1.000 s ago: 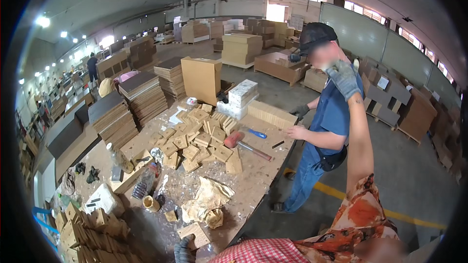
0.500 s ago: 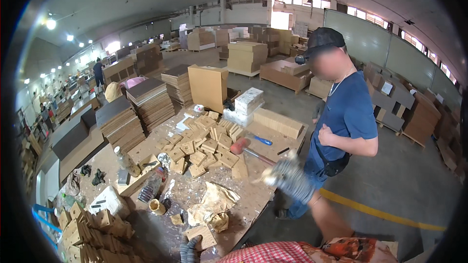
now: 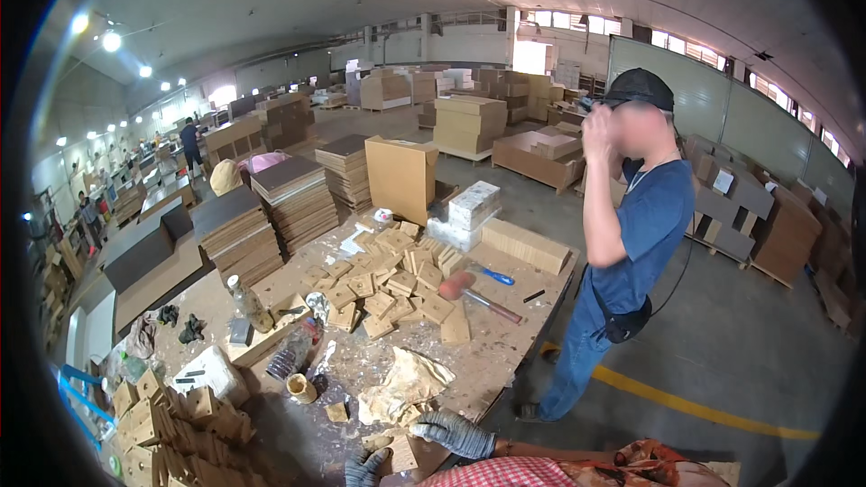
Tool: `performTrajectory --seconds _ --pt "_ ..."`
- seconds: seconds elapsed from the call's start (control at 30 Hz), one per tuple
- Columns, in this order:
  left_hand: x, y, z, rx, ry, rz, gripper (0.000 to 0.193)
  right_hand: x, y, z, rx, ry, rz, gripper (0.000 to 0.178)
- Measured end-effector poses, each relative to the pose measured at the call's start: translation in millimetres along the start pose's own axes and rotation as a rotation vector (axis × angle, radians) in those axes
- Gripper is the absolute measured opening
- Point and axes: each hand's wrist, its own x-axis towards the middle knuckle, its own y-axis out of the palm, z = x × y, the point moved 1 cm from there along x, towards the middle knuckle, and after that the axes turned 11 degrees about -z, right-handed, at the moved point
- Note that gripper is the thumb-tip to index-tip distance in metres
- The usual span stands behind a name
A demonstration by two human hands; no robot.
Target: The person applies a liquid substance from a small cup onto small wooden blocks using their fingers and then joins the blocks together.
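In the lower middle, at the table's near edge, is a pale wooden block [image 3: 402, 456]. My left hand [image 3: 365, 469], in a grey striped glove, is closed on the block's left side. From the right, my right hand [image 3: 454, 434], gloved alike, curls its fingers over the block's far right corner; its thumb is hidden. A crumpled cream cloth [image 3: 406, 388] lies just beyond both hands. Farther off, a mallet [image 3: 487, 300] with a reddish head rests beside a heap of wooden blocks [image 3: 388, 281], its handle pointing right.
A blue-handled tool [image 3: 497, 277] lies behind the mallet. Bottles [image 3: 250, 305], an open jar [image 3: 301, 388] and a block stack [image 3: 180, 428] occupy the table's left side. A person in blue [image 3: 645, 216] stands beyond the right edge, hands raised. Board stacks [image 3: 293, 203] stand behind.
My right hand has come down from beside the mallet handle to the wooden block near my left hand. The person opposite has raised their hands to head height. The view has shifted slightly.
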Motion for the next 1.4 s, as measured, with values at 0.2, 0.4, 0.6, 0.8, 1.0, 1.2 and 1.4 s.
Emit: performTrajectory --seconds 0.2,0.4,0.6,0.8,1.0,1.2,1.4 --pt "3 -12 7 -0.064 -0.022 -0.017 0.012 -4 16 -18 0.003 -0.078 0.077 0.031" --pt "-1 -29 11 -0.109 0.005 -0.021 0.015 -8 33 -40 -0.177 -0.256 0.166 0.033" --pt "-21 -50 4 -0.13 0.08 0.007 0.018 -10 56 -11 -0.095 -0.343 0.147 0.033" --pt "-43 -69 -9 -0.107 0.178 0.081 0.022 -15 79 3 -0.021 -0.106 0.177 0.034" --pt "-52 -87 -3 -0.175 0.002 -0.002 0.022 -24 91 -5 -0.317 -0.722 0.077 0.033" --pt "-38 -89 11 -0.175 0.003 -0.021 0.023 -34 89 -24 -0.024 -0.302 0.092 0.031" --pt "-23 -79 18 -0.186 -0.005 -0.038 0.024 -32 78 -27 -0.006 -0.087 0.157 0.036"
